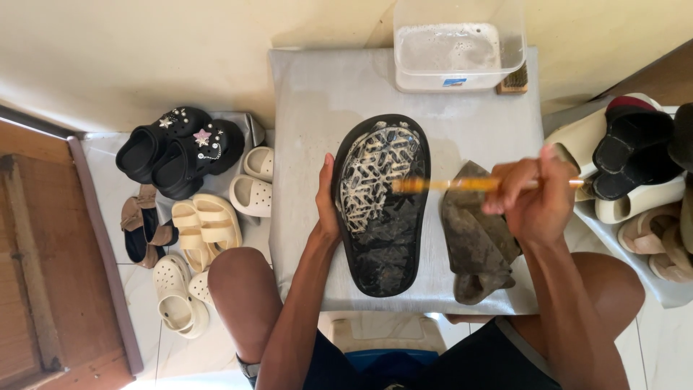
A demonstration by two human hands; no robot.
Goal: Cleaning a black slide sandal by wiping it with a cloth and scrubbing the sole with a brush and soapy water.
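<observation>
A black sandal (pixel 382 238) lies sole-up on a grey board (pixel 317 94), its tread foamy with white suds at the upper end. My left hand (pixel 327 206) grips the sandal's left edge. My right hand (pixel 530 198) holds a yellow-handled toothbrush (pixel 462 185) sideways, its blurred head touching the sole's right side. A dirty grey-brown cloth (pixel 473 245) lies on the board just right of the sandal, partly under my right hand.
A clear plastic tub of soapy water (pixel 456 50) stands at the board's far edge, a wooden scrub brush (pixel 514 81) beside it. Black clogs (pixel 180 148), cream sandals (pixel 206 224) and small white clogs sit at the left. More sandals (pixel 635 155) are piled at the right.
</observation>
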